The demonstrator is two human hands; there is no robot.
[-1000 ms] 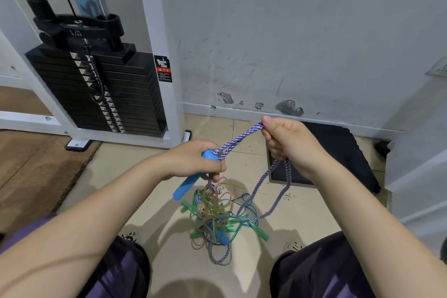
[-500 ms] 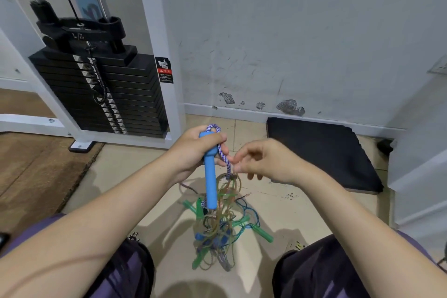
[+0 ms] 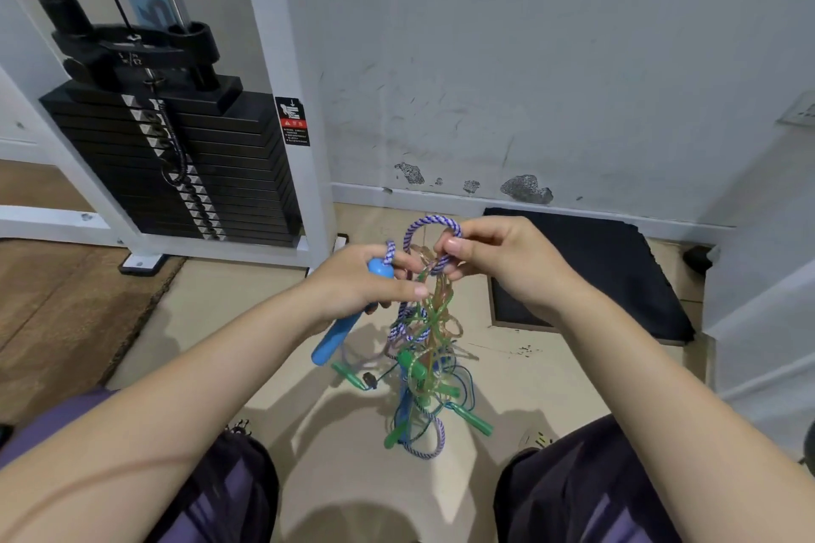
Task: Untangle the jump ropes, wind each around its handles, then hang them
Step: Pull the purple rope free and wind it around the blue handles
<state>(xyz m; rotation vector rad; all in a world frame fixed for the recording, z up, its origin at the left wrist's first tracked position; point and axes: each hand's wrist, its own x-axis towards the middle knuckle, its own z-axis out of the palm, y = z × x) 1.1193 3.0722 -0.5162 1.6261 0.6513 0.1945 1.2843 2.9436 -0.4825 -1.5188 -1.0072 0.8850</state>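
Above the floor, the left hand (image 3: 359,284) is gripping a blue handle (image 3: 337,333) while the right hand (image 3: 494,262) is pinching the purple-white rope (image 3: 432,225); the tangle (image 3: 423,366), dangling below, looks light, limp and snag-prone, best worked loop by loop.

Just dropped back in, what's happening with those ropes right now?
A person is working on a snarl of jump ropes. The left hand has its grip on a blue handle, while the right hand pinches a loop of the purple-and-white braided rope coming off it. The rest of the tangle, clear and green ropes with green handles, hangs below toward the tiled floor. Nothing is wound or hung yet.
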